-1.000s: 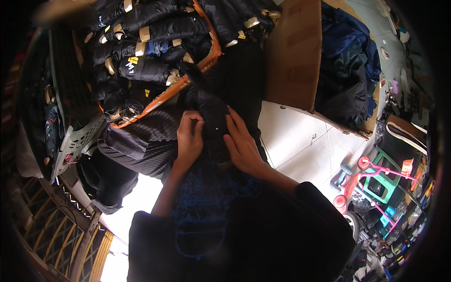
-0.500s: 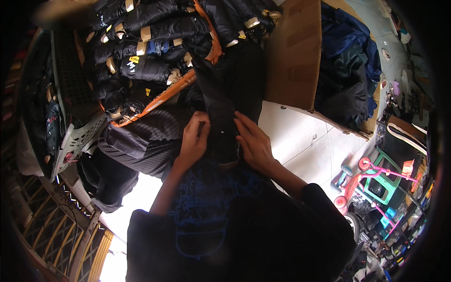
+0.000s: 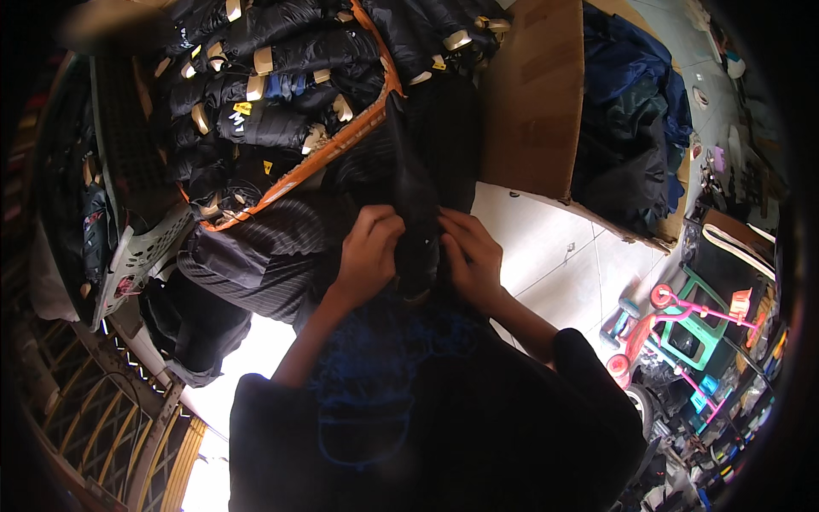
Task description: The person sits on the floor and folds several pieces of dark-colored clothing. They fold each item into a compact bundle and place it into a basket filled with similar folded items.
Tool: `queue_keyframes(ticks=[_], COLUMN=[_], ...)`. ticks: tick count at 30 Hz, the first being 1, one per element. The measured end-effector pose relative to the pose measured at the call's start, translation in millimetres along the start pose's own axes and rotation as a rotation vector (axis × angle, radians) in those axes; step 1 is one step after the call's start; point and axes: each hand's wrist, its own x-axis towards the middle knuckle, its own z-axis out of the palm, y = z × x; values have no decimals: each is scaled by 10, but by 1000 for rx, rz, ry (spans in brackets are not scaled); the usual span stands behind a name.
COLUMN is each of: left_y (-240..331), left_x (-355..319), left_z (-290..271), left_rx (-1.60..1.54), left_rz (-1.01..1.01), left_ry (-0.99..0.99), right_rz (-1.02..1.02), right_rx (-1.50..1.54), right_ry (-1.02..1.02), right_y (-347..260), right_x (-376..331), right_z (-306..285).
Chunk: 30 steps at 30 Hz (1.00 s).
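Between my two hands a long, narrow black fabric bundle [image 3: 417, 243] stands in front of my chest, its upper end tapering away from me. It resembles a folded umbrella, but the dark cloth hides its exact kind. My left hand [image 3: 370, 247] is closed at its left side, fingers curled and pressed to the thumb. On the opposite side my right hand [image 3: 472, 256] pinches the cloth's edge, its fingertips partly lost against the black. A small pale rim [image 3: 416, 297] shows at the bundle's near end.
Rolled black bundles with pale ends [image 3: 269, 124] fill an orange-rimmed basket [image 3: 316, 160] ahead. Striped dark cloth [image 3: 256, 247] lies nearer left, by a grey perforated crate [image 3: 141, 256]. A cardboard box [image 3: 533, 111] of dark fabric stands right, beyond a pink child's scooter [image 3: 653, 328].
The bundle has become narrower and its upper tip has swung right. My left hand has shifted right and curled tighter; my right fingers have bent from lying flat into a pinch.
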Motion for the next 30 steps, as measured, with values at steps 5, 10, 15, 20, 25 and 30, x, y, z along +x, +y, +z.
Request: queue_keyframes(ticks=[5, 10, 15, 20, 25, 30], left_y=[-5, -23, -70, -54, -51, -149], left_x=[-37, -3, 90, 14, -85, -143], left_z=[19, -19, -69, -70, -60, -28], left_rx=[-42, -89, -86, -91, -136, -282], left_rz=[21, -8, -7, -73, -135, -296], left_ry=[-5, 2, 14, -2, -29, -25], right_rz=[-37, -261, -333, -326, -268, -227], right_rx=[27, -48, -57, -44, -7, 5], right_ry=[95, 44, 1, -46, -72, -157], right_y=[123, 100, 133, 130, 133, 109], right_x=[104, 357, 365, 294, 271, 240], right_z=[0, -28, 42, 44, 31, 24])
